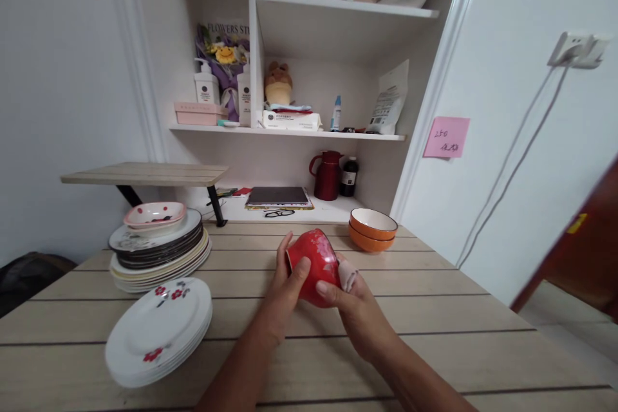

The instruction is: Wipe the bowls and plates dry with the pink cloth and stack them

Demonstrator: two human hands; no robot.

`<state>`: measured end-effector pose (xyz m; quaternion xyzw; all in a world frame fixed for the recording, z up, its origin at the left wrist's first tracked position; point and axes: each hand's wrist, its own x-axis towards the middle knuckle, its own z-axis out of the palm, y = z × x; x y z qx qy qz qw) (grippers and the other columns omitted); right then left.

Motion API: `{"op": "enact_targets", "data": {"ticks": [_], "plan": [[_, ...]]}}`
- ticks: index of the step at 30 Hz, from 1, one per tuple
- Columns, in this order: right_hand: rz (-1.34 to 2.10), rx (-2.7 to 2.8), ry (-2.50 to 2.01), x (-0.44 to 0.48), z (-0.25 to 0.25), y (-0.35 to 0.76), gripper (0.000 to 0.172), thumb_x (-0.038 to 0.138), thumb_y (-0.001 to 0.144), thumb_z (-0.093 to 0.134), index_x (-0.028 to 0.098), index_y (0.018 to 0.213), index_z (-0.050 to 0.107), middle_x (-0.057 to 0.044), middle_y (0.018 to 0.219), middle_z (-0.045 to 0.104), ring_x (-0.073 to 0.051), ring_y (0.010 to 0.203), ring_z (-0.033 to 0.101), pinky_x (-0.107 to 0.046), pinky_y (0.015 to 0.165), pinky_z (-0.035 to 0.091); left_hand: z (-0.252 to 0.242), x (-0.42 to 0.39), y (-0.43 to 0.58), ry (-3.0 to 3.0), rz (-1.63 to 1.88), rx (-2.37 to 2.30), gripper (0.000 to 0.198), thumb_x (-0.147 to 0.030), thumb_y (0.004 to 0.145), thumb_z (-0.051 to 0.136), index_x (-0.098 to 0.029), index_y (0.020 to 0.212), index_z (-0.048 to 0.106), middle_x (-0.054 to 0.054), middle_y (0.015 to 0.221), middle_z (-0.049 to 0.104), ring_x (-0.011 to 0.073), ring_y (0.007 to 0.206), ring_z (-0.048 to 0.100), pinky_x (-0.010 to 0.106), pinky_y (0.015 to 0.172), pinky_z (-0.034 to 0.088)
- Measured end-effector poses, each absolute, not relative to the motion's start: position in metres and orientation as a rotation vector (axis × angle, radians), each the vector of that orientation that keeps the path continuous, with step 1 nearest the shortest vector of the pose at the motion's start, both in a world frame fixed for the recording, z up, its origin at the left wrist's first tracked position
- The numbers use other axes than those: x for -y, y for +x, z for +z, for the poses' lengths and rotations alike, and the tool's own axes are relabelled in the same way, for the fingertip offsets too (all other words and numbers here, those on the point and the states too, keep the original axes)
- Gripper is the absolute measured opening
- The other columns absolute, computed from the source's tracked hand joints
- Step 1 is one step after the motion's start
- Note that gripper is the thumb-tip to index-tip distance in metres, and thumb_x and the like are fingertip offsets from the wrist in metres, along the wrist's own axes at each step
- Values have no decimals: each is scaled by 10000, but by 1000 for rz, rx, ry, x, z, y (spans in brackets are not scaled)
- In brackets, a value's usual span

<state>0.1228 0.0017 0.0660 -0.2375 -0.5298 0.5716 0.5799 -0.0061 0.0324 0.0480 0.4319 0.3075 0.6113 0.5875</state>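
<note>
A red bowl [316, 259] with a pale pattern is held tipped on its side just above the wooden table [434, 309], its base turned toward me. My left hand [284, 286] wraps its left side, thumb pressed on the base. My right hand [355, 306] grips its lower right side; a finger there wears a pale bandage. Both hands are closed on the bowl.
Two stacked orange bowls [373, 228] sit at the back right of the table. A stack of white flowered plates [159, 328] lies front left, with a taller plate stack [159, 251] topped by a small spotted bowl [154, 214] behind. Shelves with a red jug [327, 175] stand beyond.
</note>
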Motion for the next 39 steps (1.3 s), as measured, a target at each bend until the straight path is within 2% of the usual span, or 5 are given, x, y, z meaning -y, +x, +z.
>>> {"op": "enact_targets", "data": {"ticks": [6, 15, 31, 34, 39], "plan": [[1458, 858, -512, -1, 73, 124, 454, 294, 741, 808, 214, 1147, 622, -78, 1131, 714, -244, 1005, 669, -373, 892, 535, 49, -29, -13, 1546, 1464, -821, 985, -504, 733, 772, -312, 1523, 215, 113, 1617, 229, 349, 1473, 242, 515, 1189, 234], [1575, 731, -510, -7, 64, 126, 405, 266, 735, 823, 242, 1047, 566, -33, 1033, 711, -198, 911, 685, -353, 815, 575, 48, -33, -14, 1659, 1501, -942, 781, -457, 693, 796, -290, 1382, 467, 104, 1473, 452, 346, 1353, 430, 520, 1140, 307], [1267, 1424, -574, -6, 55, 122, 496, 330, 751, 790, 229, 1171, 547, -36, 1027, 670, -209, 920, 627, -335, 822, 514, 42, -29, -3, 954, 1411, -625, 635, -645, 836, 588, -236, 1320, 540, 98, 1359, 611, 279, 1256, 559, 399, 1068, 422], [997, 1834, -669, -4, 56, 122, 561, 215, 731, 779, 250, 1237, 541, -56, 1135, 663, -239, 1023, 618, -385, 923, 492, 44, -31, -10, 702, 1148, -527, 742, -750, 795, 529, -147, 1214, 635, 141, 1151, 722, 314, 1153, 632, 425, 1016, 469], [487, 2314, -767, -13, 56, 133, 431, 127, 764, 666, 258, 1173, 626, -100, 1347, 588, -281, 1223, 551, -438, 1039, 442, 46, -34, -17, 525, 928, -484, 753, -737, 825, 498, -83, 1159, 664, 159, 1008, 763, 309, 1093, 670, 412, 1006, 474]]}}
